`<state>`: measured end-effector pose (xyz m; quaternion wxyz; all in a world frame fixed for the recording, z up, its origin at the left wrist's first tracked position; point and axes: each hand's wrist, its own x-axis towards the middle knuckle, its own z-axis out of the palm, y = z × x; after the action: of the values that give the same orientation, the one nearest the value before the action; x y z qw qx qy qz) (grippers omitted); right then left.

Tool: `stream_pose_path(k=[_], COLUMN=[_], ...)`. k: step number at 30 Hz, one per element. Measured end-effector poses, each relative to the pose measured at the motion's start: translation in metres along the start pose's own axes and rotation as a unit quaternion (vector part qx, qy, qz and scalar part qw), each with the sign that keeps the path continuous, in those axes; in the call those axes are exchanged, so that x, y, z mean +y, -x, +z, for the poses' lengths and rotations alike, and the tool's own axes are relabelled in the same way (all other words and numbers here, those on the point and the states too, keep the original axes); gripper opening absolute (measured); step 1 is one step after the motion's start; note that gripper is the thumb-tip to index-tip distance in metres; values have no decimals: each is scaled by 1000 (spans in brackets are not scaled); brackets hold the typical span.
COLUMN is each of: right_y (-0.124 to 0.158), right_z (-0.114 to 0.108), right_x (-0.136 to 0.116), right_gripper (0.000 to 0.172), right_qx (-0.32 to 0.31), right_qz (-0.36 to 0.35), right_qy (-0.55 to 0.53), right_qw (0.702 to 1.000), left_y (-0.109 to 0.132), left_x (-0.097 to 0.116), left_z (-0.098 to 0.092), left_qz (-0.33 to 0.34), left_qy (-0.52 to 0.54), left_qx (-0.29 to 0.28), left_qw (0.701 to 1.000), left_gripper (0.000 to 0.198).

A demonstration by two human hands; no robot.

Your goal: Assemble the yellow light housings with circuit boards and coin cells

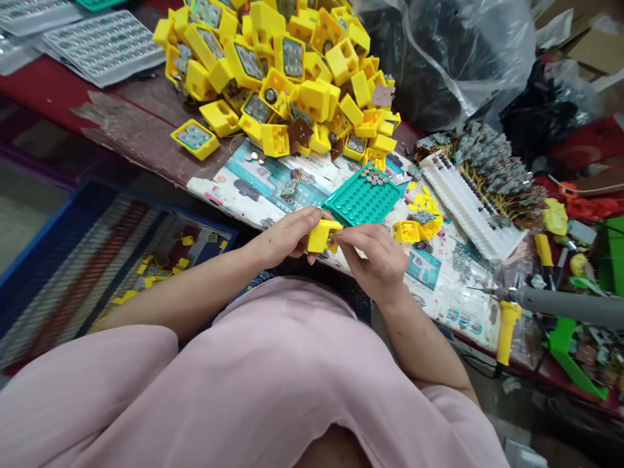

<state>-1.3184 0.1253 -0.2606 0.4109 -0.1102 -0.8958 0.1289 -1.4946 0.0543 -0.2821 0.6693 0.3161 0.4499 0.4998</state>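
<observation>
My left hand (296,233) grips a small yellow plastic housing (318,238) with a grid of little holes on its face. Close against the open side of that housing, my right hand (373,257) has thumb and fingers pinched together; what lies between them is too small to make out. Just beyond both hands lies a teal tray (363,198) with rows of round pockets and several silver button cells (373,175) at its far end. To the right of the tray sit an open yellow housing (407,231) and loose small yellow parts (425,203).
A big heap of yellow housings (292,84) covers the table's back. A white rack (470,201) stands beside wired circuit boards (497,156). At right are a grey tool (560,304) with a thin metal tip and a yellow-handled tool (508,331). A blue crate (43,260) sits lower left.
</observation>
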Motion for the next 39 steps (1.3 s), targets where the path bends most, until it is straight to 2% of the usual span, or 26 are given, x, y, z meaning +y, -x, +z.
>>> stream_pose_path(k=[3, 9, 12, 16, 18, 19, 21, 22, 23, 25, 28, 31, 33, 36, 39], right_y=[2, 5, 11, 27, 39, 47, 69, 82, 96, 123, 146, 143, 134, 121, 111], right_z=[2, 1, -1, -11, -20, -22, -22, -17, -8, 17, 63, 99, 112, 120, 116], right_x=[4, 4, 4, 3, -3, -7, -14, -17, -19, -21, -19, -17, -19, -23, -27], right_gripper=[13, 17, 10, 7, 11, 14, 21, 24, 26, 30, 36, 35, 35, 33, 28], right_qx=[-21, -25, -37, -38, -113, -181, -322, -367, -389, -373, -354, -374, -397, -422, -430], right_qz=[9, 79, 84, 151, 190, 203, 211, 220, 236, 301, 337, 318, 305, 302, 312], right_qy=[23, 15, 32, 13, -98, -175, -292, -303, -281, -167, -102, -94, -88, -68, -60], right_qw=[999, 996, 995, 988, 970, 946, 876, 852, 845, 861, 866, 866, 861, 852, 845], left_y=[-2, -7, -10, -10, -5, -2, 5, 8, 12, 19, 33, 49, 58, 68, 72], left_x=[-3, -2, 2, 11, 17, 20, 25, 26, 26, 23, 16, 10, 6, 0, -4], left_z=[1, 3, 2, -1, -4, -7, -12, -15, -19, -24, -27, -26, -24, -22, -22], left_qz=[-8, -28, -32, -5, -9, -13, -20, -18, -14, -1, 18, 18, 22, 28, 8], left_qy=[20, 66, 93, 120, 117, 110, 90, 77, 63, 40, 22, 12, 7, 19, 34], left_qx=[-3, 11, 41, 89, 102, 109, 124, 131, 137, 139, 144, 152, 150, 138, 116], left_qw=[1000, 997, 994, 989, 988, 988, 988, 988, 988, 990, 989, 988, 988, 990, 993], left_gripper=[58, 64, 52, 32, 30, 32, 39, 43, 47, 53, 55, 56, 55, 47, 31])
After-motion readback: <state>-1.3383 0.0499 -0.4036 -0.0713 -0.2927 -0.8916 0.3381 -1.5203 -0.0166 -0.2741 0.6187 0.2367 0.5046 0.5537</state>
